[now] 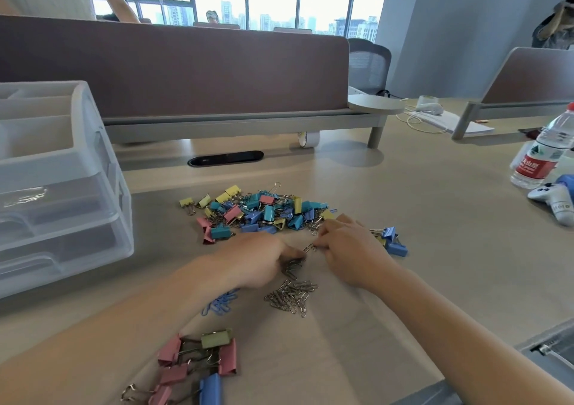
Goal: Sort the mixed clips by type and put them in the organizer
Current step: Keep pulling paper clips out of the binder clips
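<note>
A mixed pile of coloured binder clips point(261, 210) lies mid-table. Just in front of it, my left hand point(257, 261) holds several silver paper clips point(293, 269) in its curled fingers. My right hand point(344, 249) pinches one silver paper clip point(309, 247) at its fingertips, close to the left thumb. A small heap of silver paper clips point(292, 297) sits below the hands, and blue paper clips point(220, 303) lie partly hidden under my left forearm. Larger pink, green and blue binder clips point(198, 364) lie near the front edge. The clear plastic drawer organizer point(62, 187) stands at the left.
A few blue binder clips point(393, 243) lie right of my right hand. A water bottle point(543, 153) and a white game controller point(553, 202) sit at the right. A brown desk divider point(174, 66), a tape roll point(307, 139) and a cable slot point(225, 158) lie behind the pile.
</note>
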Tool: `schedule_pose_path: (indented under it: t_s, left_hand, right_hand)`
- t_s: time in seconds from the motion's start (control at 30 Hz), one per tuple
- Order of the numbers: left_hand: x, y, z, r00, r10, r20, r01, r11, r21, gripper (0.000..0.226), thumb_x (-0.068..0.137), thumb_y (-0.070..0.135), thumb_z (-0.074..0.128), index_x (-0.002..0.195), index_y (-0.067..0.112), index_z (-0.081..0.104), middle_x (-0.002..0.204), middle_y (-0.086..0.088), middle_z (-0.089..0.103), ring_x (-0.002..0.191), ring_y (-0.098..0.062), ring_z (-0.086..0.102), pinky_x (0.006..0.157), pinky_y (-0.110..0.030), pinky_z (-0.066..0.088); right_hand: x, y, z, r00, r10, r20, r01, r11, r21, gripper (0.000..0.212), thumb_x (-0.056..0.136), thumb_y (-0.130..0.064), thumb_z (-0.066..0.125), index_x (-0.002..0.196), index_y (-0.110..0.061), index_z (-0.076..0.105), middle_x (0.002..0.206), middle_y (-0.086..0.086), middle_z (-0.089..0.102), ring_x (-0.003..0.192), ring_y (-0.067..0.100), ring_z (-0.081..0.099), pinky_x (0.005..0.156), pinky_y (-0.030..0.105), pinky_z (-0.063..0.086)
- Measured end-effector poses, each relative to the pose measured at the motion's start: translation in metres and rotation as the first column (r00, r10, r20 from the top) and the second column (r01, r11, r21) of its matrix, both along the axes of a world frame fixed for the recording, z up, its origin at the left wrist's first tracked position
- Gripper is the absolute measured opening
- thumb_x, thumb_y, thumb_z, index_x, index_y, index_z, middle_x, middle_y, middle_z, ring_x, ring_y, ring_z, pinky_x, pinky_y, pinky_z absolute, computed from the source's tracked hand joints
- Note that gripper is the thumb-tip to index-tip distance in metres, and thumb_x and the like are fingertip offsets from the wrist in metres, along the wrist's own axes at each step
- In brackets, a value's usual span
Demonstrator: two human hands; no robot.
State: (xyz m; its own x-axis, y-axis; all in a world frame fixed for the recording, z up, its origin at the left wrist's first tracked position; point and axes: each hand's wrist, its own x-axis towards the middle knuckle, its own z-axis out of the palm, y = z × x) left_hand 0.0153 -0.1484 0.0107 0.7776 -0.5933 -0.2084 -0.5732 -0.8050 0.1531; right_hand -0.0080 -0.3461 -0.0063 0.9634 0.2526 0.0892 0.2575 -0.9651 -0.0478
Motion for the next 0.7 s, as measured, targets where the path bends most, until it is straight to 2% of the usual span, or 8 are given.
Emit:
schedule_pose_path:
  t_s: [0.07, 0.17, 0.27, 0.3, 0.37, 0.43, 0.53, 0.7]
  left_hand:
    - [0.001, 0.005, -0.002, 1.000, -0.007, -0.025, 0.006, 1.000, -0.027, 0.073, 0.091, 0.004, 0.028, 0.132, 0.062, 0.044, 0.104, 0.006, 0.063, 0.067, -0.014, 0.057, 0.055, -0.033, 0.043]
    - [0.001, 0.011, -0.003, 0.999, -0.029, -0.037, 0.026, 0.996, -0.084, 0.066, 0.091, 0.005, 0.032, 0.127, 0.056, 0.054, 0.113, 0.008, 0.065, 0.072, -0.006, 0.053, 0.060, -0.026, 0.042]
    - [-0.004, 0.016, -0.001, 0.999, 0.003, -0.044, -0.011, 0.983, -0.183, 0.051, 0.096, 0.008, 0.039, 0.123, 0.043, 0.064, 0.112, 0.012, 0.062, 0.093, -0.009, 0.058, 0.081, -0.031, 0.051]
    - [-0.006, 0.016, 0.001, 0.999, 0.019, -0.041, -0.028, 0.974, -0.223, 0.043, 0.097, 0.012, 0.040, 0.120, 0.038, 0.065, 0.112, 0.011, 0.061, 0.094, -0.009, 0.058, 0.082, -0.033, 0.051]
    - [-0.009, 0.016, 0.003, 0.999, 0.036, -0.024, -0.041, 0.966, -0.254, 0.027, 0.099, 0.020, 0.043, 0.116, 0.029, 0.063, 0.105, 0.008, 0.058, 0.084, -0.006, 0.055, 0.072, -0.029, 0.047]
    - [-0.010, 0.016, 0.005, 0.999, 0.036, -0.009, -0.037, 0.973, -0.226, 0.023, 0.099, 0.031, 0.048, 0.118, 0.024, 0.059, 0.104, 0.009, 0.052, 0.086, -0.006, 0.053, 0.075, -0.028, 0.047]
    - [-0.010, 0.017, 0.006, 0.999, 0.039, -0.019, -0.041, 0.992, -0.115, 0.034, 0.096, 0.044, 0.053, 0.123, 0.023, 0.056, 0.108, 0.008, 0.046, 0.093, -0.011, 0.053, 0.087, -0.036, 0.049]
    - [-0.009, 0.013, 0.002, 1.000, -0.024, -0.002, 0.024, 1.000, -0.015, 0.029, 0.100, 0.024, 0.049, 0.129, 0.024, 0.056, 0.107, 0.002, 0.043, 0.090, -0.017, 0.053, 0.083, -0.044, 0.049]
  right_hand:
    - [-0.005, 0.004, 0.000, 0.999, 0.040, 0.006, -0.040, 0.999, -0.005, 0.032, 0.098, -0.019, 0.043, 0.113, -0.028, 0.070, 0.115, -0.011, 0.055, 0.111, 0.016, 0.040, 0.097, 0.033, 0.037]
    - [-0.013, 0.007, 0.000, 0.996, 0.084, -0.009, -0.084, 0.996, 0.035, 0.031, 0.099, -0.023, 0.045, 0.116, -0.029, 0.071, 0.114, -0.012, 0.055, 0.114, 0.015, 0.040, 0.099, 0.032, 0.035]
    - [-0.020, 0.008, 0.002, 0.993, 0.112, -0.030, -0.107, 0.984, 0.145, 0.031, 0.098, -0.019, 0.049, 0.117, -0.027, 0.072, 0.112, -0.012, 0.058, 0.113, 0.014, 0.042, 0.101, 0.032, 0.037]
    - [-0.020, 0.007, 0.003, 0.995, 0.096, -0.022, -0.090, 0.980, 0.179, 0.032, 0.098, -0.015, 0.048, 0.118, -0.026, 0.071, 0.113, -0.012, 0.060, 0.114, 0.013, 0.043, 0.102, 0.032, 0.038]
    - [-0.019, 0.001, 0.007, 1.000, 0.006, 0.015, -0.009, 0.978, 0.210, 0.037, 0.096, -0.009, 0.045, 0.120, -0.023, 0.069, 0.119, -0.009, 0.061, 0.116, 0.013, 0.044, 0.103, 0.032, 0.040]
    - [-0.017, -0.006, 0.010, 0.997, -0.061, 0.048, 0.050, 0.980, 0.193, 0.039, 0.095, -0.007, 0.043, 0.121, -0.022, 0.069, 0.121, -0.006, 0.061, 0.117, 0.014, 0.043, 0.102, 0.031, 0.040]
    - [-0.016, -0.006, 0.010, 0.999, -0.026, 0.025, 0.024, 0.996, 0.080, 0.038, 0.097, -0.010, 0.044, 0.122, -0.027, 0.068, 0.119, -0.007, 0.060, 0.115, 0.016, 0.042, 0.099, 0.031, 0.039]
    - [-0.022, 0.012, 0.006, 0.997, 0.076, 0.018, -0.076, 0.997, -0.007, 0.033, 0.100, -0.019, 0.043, 0.114, -0.031, 0.070, 0.108, -0.008, 0.056, 0.112, 0.016, 0.041, 0.094, 0.032, 0.037]
